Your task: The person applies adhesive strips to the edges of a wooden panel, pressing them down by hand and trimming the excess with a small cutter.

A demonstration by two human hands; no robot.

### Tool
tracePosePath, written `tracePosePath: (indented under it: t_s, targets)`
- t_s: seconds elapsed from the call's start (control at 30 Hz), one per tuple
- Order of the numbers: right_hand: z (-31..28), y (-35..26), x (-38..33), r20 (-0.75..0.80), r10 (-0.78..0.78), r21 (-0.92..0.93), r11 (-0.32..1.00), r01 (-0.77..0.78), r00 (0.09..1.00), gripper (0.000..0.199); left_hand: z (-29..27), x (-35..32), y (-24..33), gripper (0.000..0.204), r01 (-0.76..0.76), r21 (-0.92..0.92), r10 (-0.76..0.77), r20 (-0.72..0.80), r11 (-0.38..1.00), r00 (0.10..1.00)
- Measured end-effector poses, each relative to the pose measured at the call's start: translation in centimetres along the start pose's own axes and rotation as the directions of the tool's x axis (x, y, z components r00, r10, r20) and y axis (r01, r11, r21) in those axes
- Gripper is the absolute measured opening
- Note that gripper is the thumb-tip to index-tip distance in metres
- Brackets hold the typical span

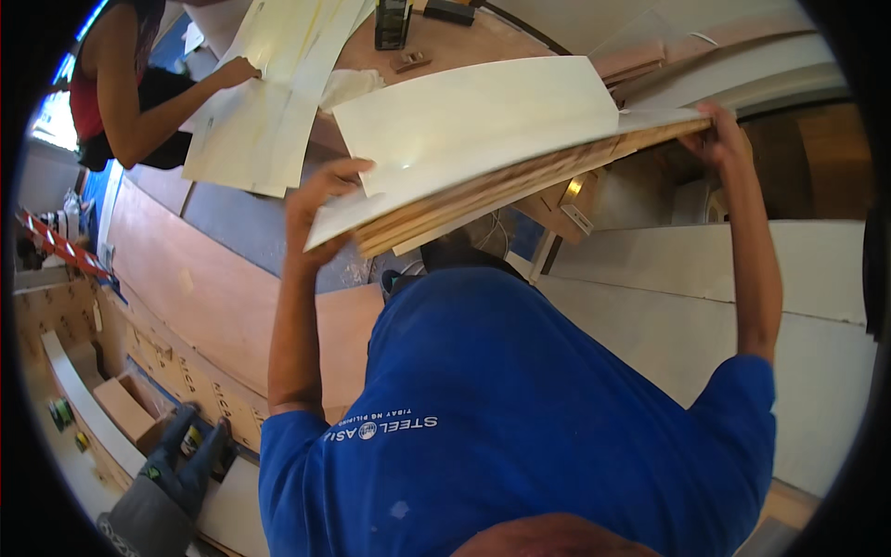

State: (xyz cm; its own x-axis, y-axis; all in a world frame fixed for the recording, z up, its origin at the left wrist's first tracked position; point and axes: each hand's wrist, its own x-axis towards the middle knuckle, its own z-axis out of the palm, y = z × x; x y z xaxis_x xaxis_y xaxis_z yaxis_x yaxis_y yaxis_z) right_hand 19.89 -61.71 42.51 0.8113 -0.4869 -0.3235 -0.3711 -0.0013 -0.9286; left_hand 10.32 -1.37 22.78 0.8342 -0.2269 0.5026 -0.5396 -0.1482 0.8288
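A stack of long boards (520, 183) with raw wood edges and a white top panel spans the space in front of me, tilted up toward the right. My left hand (325, 200) grips its left end, thumb above and fingers going underneath. At the other end, my right hand (722, 139) is closed round the right corner. Just beyond the stack lies another white panel (473, 107); whether the two touch, I cannot tell.
At the upper left, a co-worker's hand (237, 72) rests on a pale, stained sheet (255, 111). A wooden worktop (445, 51) holds a dark box (393, 23). White panels (631, 325) stretch along my right. Another person (167, 492) is at lower left, near a red ladder (60, 243).
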Motion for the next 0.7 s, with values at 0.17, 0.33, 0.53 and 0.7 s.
tracePosePath:
  t_s: [0.17, 0.33, 0.53, 0.7]
  targets:
    - [0.4, -5.9, 8.2, -0.008, 0.168, -0.376, 0.913, -0.159, 0.986, 0.040, 5.3, -0.7, 4.8, 0.029, 0.273, -0.161, -0.270, 0.036, 0.948, 0.962]
    - [7.3, -7.6, 13.3, -0.100, -0.042, -0.615, 0.788, -0.029, 0.994, 0.039, 11.2, -1.8, 3.6, 0.033, 0.465, -0.497, -0.524, 0.023, 0.733, 0.852]
    - [17.5, -3.3, 23.1, -0.226, -0.078, -0.882, 0.439, -0.171, 0.971, 0.036, 14.0, -3.3, -2.2, 0.035, 0.595, -0.587, -0.713, 0.044, 0.549, 0.700]
    - [22.0, 2.1, 32.6, -0.101, 0.066, -0.995, -0.007, -0.101, 0.993, 0.025, 12.6, -3.8, -5.7, 0.034, 0.629, -0.624, -0.752, 0.098, 0.463, 0.651]
